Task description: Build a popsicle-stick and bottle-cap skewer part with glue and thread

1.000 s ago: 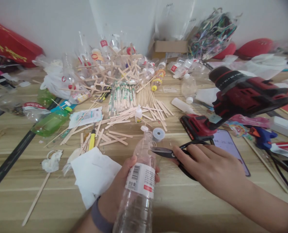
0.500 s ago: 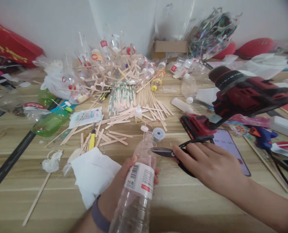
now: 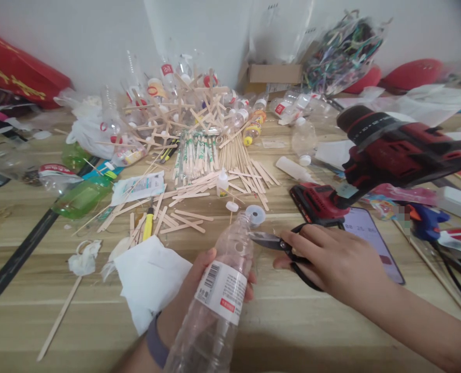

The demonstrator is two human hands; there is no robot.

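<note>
A clear plastic bottle [image 3: 211, 324] with a white label tilts away from me, its capless neck pointing up the table. Wrapped around its middle from the left is my left hand [image 3: 193, 277], its fingertips showing at the bottle's right side. A small round hole shows in the bottle's shoulder. My right hand [image 3: 323, 256] grips black-handled scissors [image 3: 267, 240]. Their blades point left and their tip is at the bottle's shoulder, close to the neck; whether it touches I cannot tell. Behind the neck lie a clear spool [image 3: 255, 215] and a white cap [image 3: 231, 206].
A red cordless drill [image 3: 366, 155] stands right of centre, beside a phone [image 3: 370, 241] showing a timer. Wooden craft sticks [image 3: 184, 223], a yellow cutter [image 3: 148, 225] and a small glue bottle [image 3: 222, 183] lie ahead. White paper [image 3: 150, 277] lies left; more bottles [image 3: 168, 77] crowd the back.
The scissors have shifted slightly right and the bottle has turned and tilted a little, bringing its round hole out from beside the blade tip. Both hands keep their hold.
</note>
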